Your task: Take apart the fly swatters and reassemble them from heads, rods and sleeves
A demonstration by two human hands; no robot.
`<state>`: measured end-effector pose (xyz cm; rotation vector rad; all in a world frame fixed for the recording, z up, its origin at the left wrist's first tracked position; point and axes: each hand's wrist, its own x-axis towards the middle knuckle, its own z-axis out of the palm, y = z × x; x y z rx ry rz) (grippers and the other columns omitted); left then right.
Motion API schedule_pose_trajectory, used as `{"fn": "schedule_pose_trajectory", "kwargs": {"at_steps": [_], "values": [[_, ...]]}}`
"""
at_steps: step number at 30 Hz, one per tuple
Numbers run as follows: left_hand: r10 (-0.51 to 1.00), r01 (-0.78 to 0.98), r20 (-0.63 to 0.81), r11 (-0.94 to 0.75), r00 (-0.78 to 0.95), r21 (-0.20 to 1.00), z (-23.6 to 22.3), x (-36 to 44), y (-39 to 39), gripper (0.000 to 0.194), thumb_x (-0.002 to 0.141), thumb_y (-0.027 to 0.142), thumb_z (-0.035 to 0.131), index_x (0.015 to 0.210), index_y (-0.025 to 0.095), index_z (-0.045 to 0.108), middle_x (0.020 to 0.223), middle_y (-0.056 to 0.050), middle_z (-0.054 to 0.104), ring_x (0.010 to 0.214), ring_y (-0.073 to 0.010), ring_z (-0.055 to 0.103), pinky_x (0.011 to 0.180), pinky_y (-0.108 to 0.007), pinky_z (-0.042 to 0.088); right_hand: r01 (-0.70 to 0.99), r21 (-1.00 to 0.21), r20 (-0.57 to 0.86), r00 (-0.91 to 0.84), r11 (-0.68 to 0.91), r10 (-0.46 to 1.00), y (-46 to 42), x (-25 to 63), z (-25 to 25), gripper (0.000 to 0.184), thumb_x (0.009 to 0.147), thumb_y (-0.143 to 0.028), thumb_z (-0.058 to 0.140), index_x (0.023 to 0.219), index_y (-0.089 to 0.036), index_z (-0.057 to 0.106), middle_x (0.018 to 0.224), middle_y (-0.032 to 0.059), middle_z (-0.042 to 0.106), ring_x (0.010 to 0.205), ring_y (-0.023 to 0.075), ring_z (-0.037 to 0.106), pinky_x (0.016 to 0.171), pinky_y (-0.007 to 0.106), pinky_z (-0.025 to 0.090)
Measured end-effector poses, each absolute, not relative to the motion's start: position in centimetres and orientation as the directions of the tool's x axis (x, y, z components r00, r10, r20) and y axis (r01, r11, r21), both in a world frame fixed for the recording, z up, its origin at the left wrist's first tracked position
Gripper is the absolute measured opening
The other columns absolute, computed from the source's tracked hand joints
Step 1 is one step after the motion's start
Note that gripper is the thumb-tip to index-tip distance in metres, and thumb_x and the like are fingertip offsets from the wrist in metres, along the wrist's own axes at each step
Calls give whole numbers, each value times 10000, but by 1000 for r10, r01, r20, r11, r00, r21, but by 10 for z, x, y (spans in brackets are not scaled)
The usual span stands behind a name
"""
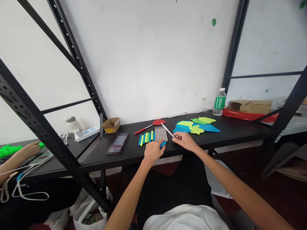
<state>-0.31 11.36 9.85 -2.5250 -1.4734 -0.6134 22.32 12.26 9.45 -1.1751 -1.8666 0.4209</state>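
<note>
My left hand point(153, 151) is closed around a short blue handle point(163, 144) near the table's front edge. In my right hand point(185, 141) the fingers pinch a thin silver metal rod point(168, 130), which slants up and to the left. The rod and the blue handle are apart. Just beyond my left hand lie a row of blue and yellow-green handles point(147, 137) and a row of silver rods point(158, 133). Behind them rests a red fly swatter point(158, 122) with a red grip. Several blue and green fly swatter heads point(185, 124) overlap to the right of my right hand.
Left on the black table point(96, 159) are a blurred flat object point(118, 143) and a small open cardboard box point(111, 125). A water bottle point(219, 103) stands at the back right. Black metal posts point(48, 127) flank the table. Another person's hand point(31, 149) is far left.
</note>
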Motion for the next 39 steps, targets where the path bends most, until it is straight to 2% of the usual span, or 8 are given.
{"fn": "schedule_pose_trajectory", "kwargs": {"at_steps": [4, 13, 20, 25, 29, 32, 35, 39], "values": [[791, 860, 435, -505, 430, 69, 98, -3, 113, 194, 942, 344, 490, 913, 246, 655, 820, -22, 715, 783, -201, 655, 569, -288, 274, 526, -687, 487, -179, 501, 855, 123, 224, 94, 212, 894, -366, 552, 948, -208, 683, 791, 28, 726, 742, 200, 673, 697, 292, 461], [792, 864, 438, -500, 426, 63, 97, -3, 114, 207, 939, 363, 492, 910, 246, 660, 827, -26, 720, 780, -207, 657, 566, -293, 263, 468, -746, 480, -117, 474, 870, 130, 227, 91, 267, 930, -371, 475, 1053, -198, 637, 760, 12, 661, 591, 148, 596, 612, 272, 470], [789, 858, 437, -509, 431, 73, 99, -3, 113, 216, 942, 365, 486, 907, 243, 660, 815, -31, 713, 785, -207, 653, 567, -295, 273, 485, -800, 425, 45, 352, 904, 140, 232, 87, 338, 932, -318, 408, 1161, -195, 623, 957, 58, 707, 622, 147, 631, 606, 275, 481], [786, 853, 437, -517, 437, 78, 98, -4, 114, 214, 944, 362, 483, 931, 245, 662, 829, -34, 718, 786, -208, 653, 575, -286, 285, 683, -642, 451, -29, 347, 892, 133, 226, 93, 355, 901, -349, 518, 1203, -222, 654, 1025, 56, 740, 788, 204, 681, 721, 311, 483], [785, 849, 441, -521, 435, 89, 97, -4, 114, 222, 945, 357, 475, 950, 242, 665, 846, -42, 721, 797, -211, 654, 585, -278, 295, 802, -453, 474, -151, 388, 867, 124, 218, 93, 329, 907, -366, 544, 1190, -266, 679, 1093, 43, 730, 821, 211, 677, 701, 305, 466], [784, 846, 438, -526, 440, 91, 98, -4, 113, 238, 947, 361, 462, 954, 240, 668, 846, -45, 721, 789, -211, 652, 588, -277, 301, 861, -336, 503, -179, 382, 846, 119, 213, 89, 308, 920, -371, 542, 1176, -281, 687, 1192, 49, 693, 932, 229, 672, 704, 294, 461], [787, 847, 432, -524, 440, 91, 99, -4, 112, 250, 950, 356, 451, 957, 236, 670, 841, -50, 719, 778, -209, 651, 587, -280, 306, 874, -304, 509, -186, 378, 840, 117, 210, 89, 317, 930, -391, 532, 1187, -277, 678, 1206, 55, 682, 968, 236, 665, 705, 293, 463], [799, 854, 415, -512, 435, 93, 102, -2, 110, 250, 951, 354, 455, 966, 232, 673, 841, -52, 718, 785, -209, 656, 584, -288, 314, 838, -385, 514, -153, 387, 844, 122, 216, 92, 331, 927, -388, 535, 1212, -266, 651, 1154, 49, 694, 880, 212, 661, 733, 309, 487]]}}
